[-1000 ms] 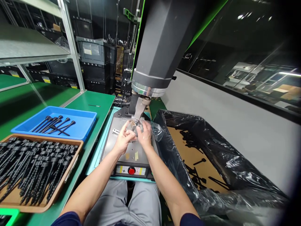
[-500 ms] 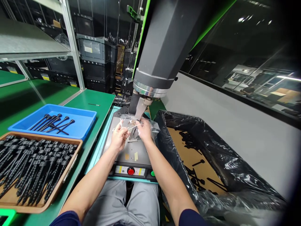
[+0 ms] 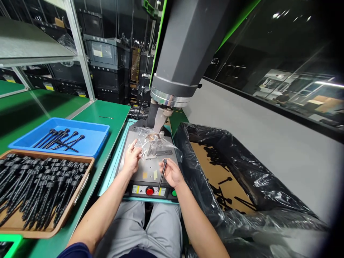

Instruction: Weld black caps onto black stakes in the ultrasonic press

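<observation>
My left hand (image 3: 132, 158) pinches the edge of a clear plastic bag (image 3: 150, 143) that lies on the grey machine plate (image 3: 150, 168) under the press head (image 3: 161, 120). Nearer me, my right hand (image 3: 172, 173) is closed around a black pin (image 3: 162, 175), whose head points up toward the fixture (image 3: 153, 143). The pin's lower end hangs over the red button (image 3: 149, 191) on the front panel.
A brown tray (image 3: 40, 193) piled with several black pins sits at my left, with a blue tray (image 3: 63, 138) holding a few more behind it. A black-lined carton (image 3: 228, 179) with loose pins stands to the right. Shelving and dark crates fill the back.
My right hand has drawn back from the fixture toward me, now holding a black pin. My left hand stays on the bag, which lies spread over the fixture.
</observation>
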Motion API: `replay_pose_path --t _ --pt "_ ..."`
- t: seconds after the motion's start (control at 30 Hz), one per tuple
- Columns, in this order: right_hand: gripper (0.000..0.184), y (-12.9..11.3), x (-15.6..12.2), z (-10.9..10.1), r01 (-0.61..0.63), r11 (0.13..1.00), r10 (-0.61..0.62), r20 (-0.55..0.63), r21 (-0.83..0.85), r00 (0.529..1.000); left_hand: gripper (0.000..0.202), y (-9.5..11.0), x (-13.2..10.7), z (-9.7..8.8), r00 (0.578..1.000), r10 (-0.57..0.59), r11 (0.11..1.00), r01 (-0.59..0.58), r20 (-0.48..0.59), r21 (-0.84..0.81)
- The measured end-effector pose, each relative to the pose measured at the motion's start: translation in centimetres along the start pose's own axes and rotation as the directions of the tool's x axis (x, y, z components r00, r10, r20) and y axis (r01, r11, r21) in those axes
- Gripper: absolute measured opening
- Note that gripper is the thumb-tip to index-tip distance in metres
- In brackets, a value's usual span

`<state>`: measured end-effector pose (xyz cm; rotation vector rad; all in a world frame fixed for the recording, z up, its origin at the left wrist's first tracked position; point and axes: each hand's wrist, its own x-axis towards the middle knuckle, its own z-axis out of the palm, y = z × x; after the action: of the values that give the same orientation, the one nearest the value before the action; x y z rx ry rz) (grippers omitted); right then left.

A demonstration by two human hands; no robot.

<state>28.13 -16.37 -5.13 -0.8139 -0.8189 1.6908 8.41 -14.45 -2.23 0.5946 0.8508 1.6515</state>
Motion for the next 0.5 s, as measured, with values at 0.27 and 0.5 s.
replay_pose_path --t 0.27,0.5 --pt "0.039 1.7 -4.8 -0.5 -0.029 0.977 0.035 0.024 -0.21 0.999 0.067 -1.0 0.4 -2.3 0.999 -0.006 0.977 0.017 -0.049 0.212" --pt "0.032 1.0 -5.6 1.0 0.416 0.663 -0.467 0.091 -0.622 0.88 0.049 -0.8 -3.6 -4.0 0.885 0.426 0.791 -0.263 -0.189 0.552"
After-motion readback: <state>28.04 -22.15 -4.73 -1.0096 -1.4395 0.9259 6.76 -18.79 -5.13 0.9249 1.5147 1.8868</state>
